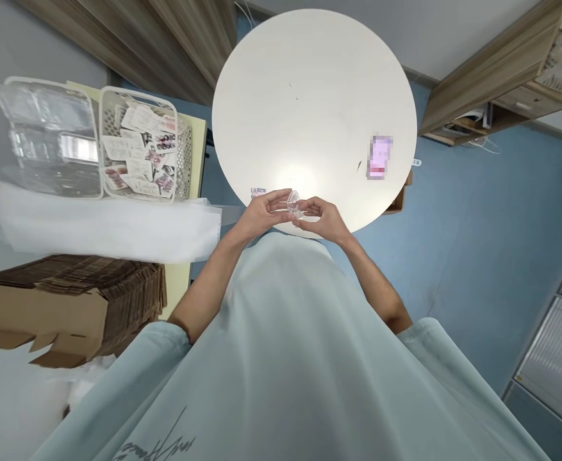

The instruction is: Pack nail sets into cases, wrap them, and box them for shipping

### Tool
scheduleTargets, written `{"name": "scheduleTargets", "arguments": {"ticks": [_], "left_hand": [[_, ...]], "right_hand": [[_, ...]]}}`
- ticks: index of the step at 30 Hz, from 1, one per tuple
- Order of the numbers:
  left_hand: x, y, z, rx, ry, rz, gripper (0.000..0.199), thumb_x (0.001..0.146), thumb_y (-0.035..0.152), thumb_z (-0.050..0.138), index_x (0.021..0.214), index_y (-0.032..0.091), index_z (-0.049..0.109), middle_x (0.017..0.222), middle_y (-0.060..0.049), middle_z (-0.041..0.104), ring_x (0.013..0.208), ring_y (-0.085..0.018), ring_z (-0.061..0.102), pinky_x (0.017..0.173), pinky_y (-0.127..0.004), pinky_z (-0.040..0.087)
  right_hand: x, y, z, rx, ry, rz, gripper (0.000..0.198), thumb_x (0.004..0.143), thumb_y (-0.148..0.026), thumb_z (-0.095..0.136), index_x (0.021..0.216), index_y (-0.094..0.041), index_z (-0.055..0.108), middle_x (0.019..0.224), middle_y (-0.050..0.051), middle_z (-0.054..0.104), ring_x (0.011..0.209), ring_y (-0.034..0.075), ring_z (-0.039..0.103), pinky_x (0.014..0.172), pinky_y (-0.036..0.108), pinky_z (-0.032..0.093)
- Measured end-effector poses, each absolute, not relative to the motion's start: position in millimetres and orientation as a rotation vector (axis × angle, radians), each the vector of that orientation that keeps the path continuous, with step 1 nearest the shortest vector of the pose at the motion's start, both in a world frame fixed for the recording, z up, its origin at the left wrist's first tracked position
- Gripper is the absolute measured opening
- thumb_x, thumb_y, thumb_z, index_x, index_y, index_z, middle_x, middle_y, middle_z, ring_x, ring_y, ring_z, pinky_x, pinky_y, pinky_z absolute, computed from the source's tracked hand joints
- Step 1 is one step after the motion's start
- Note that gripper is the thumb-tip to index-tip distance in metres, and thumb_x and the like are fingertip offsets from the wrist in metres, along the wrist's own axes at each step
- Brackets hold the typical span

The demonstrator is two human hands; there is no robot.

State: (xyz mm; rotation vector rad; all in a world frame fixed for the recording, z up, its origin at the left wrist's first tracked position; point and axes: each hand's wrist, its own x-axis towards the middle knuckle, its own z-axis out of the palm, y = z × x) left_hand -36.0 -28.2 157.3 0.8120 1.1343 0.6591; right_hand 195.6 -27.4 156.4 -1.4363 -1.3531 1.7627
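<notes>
Clear plastic piece (293,203): held between both hands over the near edge of the white round table (304,77); exact shape too small to tell.
Left hand (262,212): fingers and thumb closed on the piece.
Right hand (323,219): fingertips and thumb likewise closed on it.
Small purple-patterned sheet (257,191): on the table's near-left margin, partly covered by the left hand.
Pink-purple rectangle (379,156): on the table's right part; pixelated, details unreadable.
White perforated plastic basket (183,163): left of the table, holding printed cards (139,147).
Brown folded cardboard stack (83,301): left of the table, nearer the wearer.
</notes>
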Motion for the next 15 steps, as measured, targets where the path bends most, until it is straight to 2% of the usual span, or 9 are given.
{"name": "scheduleTargets", "arguments": {"ticks": [8, 15], "left_hand": [[-49.0, -38.7, 154.6, 0.776, 1.121, 0.613, 0.098, 0.064, 0.057, 0.111, 0.149, 0.020, 0.078, 0.157, -0.020, 0.073, 0.149, -0.049, 0.066, 0.120, -0.063, 0.060], [-68.9, -44.7, 155.7, 0.736, 1.037, 0.631, 0.098, 0.071, 0.050, 0.109, 0.158, 0.025, 0.071, 0.155, -0.019, 0.074, 0.151, -0.045, 0.065, 0.124, -0.064, 0.057]], "right_hand": [[194.7, -39.7, 143.2, -1.388, -1.184, 1.903, 0.054, 0.068, -0.057, 0.103, 0.097, -0.025, 0.070, 0.119, 0.006, 0.083, 0.118, 0.028, 0.081, 0.123, 0.055, 0.059], [186.9, -43.9, 143.3, -1.307, -1.194, 1.914, 0.055, 0.077, -0.065, 0.097, 0.103, -0.026, 0.067, 0.116, 0.006, 0.081, 0.117, 0.026, 0.080, 0.120, 0.050, 0.060]]}}
